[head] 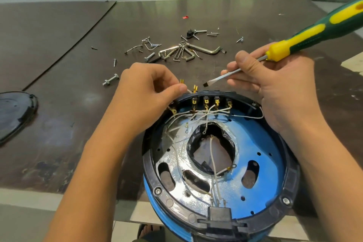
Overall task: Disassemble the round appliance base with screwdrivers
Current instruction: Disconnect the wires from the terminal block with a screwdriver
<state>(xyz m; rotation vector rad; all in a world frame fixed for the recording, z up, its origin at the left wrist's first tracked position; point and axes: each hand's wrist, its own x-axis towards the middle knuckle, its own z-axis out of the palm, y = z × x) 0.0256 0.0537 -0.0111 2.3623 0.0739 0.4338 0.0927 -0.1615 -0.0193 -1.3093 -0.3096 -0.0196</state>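
Observation:
The round appliance base (261, 163) lies open side up at the table's near edge, blue inside with a black rim and loose white wires (198, 114). A row of brass terminals (206, 103) lines its far wall. My left hand (149, 92) pinches a white wire with a brass connector at the far rim. My right hand (275, 84) grips the metal shaft of a green and yellow flat screwdriver (306, 33). The screwdriver's blade tip hovers just above the far rim, right of the left fingers.
Loose screws, bolts and several hex keys (182, 51) lie scattered on the dark table behind the base. A black round cover (13, 112) sits at the left edge. A bolt with a nut (110, 80) lies near my left hand.

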